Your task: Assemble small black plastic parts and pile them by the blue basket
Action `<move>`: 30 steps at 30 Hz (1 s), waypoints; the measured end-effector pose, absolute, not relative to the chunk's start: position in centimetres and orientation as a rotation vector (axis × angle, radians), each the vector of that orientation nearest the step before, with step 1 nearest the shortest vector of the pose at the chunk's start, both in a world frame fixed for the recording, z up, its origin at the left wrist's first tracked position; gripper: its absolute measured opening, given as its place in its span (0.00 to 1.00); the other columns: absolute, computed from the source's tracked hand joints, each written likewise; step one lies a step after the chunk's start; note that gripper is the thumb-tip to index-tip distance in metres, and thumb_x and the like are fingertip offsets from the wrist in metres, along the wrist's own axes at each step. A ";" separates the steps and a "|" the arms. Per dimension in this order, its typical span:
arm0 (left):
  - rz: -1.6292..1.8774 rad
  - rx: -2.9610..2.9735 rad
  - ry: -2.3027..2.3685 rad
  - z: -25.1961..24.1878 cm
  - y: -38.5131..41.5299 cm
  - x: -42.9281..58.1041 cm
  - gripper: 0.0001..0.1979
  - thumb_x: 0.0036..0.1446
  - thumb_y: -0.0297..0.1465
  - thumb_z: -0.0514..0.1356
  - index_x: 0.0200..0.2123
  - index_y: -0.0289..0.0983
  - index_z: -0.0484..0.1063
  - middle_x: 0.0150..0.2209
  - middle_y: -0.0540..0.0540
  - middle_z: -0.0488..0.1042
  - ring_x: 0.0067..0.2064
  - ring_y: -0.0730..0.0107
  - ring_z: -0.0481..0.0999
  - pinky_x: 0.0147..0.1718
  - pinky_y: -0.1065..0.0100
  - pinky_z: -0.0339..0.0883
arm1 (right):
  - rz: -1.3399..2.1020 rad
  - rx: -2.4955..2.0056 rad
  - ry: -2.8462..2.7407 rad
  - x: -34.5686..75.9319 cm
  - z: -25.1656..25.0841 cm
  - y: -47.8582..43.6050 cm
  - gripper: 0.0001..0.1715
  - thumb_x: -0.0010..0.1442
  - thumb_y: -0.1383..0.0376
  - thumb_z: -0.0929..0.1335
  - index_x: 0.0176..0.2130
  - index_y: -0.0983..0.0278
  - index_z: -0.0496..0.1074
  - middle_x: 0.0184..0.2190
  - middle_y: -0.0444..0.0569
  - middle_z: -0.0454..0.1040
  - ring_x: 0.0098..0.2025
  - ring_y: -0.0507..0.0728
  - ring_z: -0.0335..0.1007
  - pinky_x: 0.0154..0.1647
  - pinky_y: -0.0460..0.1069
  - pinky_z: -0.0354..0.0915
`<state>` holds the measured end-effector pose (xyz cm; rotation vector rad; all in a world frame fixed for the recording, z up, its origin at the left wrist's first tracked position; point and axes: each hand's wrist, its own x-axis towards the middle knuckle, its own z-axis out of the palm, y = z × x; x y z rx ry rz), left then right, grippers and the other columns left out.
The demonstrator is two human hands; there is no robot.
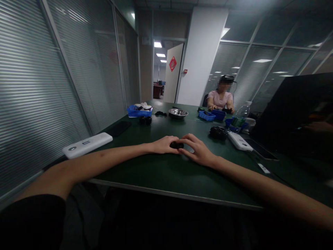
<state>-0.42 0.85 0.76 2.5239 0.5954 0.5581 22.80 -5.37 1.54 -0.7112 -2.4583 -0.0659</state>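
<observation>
Both hands meet over the green table point(156, 173), close to its front edge. A small black object point(177, 145), partly covered by fingers, sits between them; its kind cannot be made out. My left hand point(163, 145) closes on its left side. From the right, the thumb and fingers of my right hand point(199, 150) curve around the object's other side and pinch at it. Beyond the hands stand two round black parts point(145, 120) and a shiny metal bowl point(178, 113) with something small and pale inside.
On the left lie a white power bank point(87, 145) and a dark flat slab point(120, 128). A filled blue basket point(132, 111) stands behind. To the right are a black bundle point(218, 132), another white device point(239, 141) and a bottle point(239, 119). A person point(221, 99) sits across.
</observation>
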 end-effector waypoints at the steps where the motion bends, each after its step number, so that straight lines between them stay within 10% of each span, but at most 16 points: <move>1: 0.555 2.519 0.597 0.8 0.8 -0.4 0.24 0.57 0.49 0.64 0.45 0.34 0.72 0.41 0.44 0.73 0.42 0.61 0.72 0.41 0.64 0.62 | -0.069 -0.713 -2.452 22.8 1.5 -5.4 0.20 0.70 0.59 0.66 0.60 0.57 0.68 0.50 0.55 0.69 0.51 0.63 0.69 0.52 0.60 0.71; 30: 0.554 2.521 0.609 0.9 0.6 -0.3 0.23 0.56 0.50 0.65 0.42 0.36 0.72 0.40 0.45 0.72 0.43 0.61 0.72 0.43 0.63 0.63 | 0.012 -0.606 -2.483 22.5 1.8 -5.6 0.20 0.63 0.70 0.65 0.54 0.60 0.70 0.50 0.54 0.75 0.50 0.64 0.70 0.51 0.61 0.70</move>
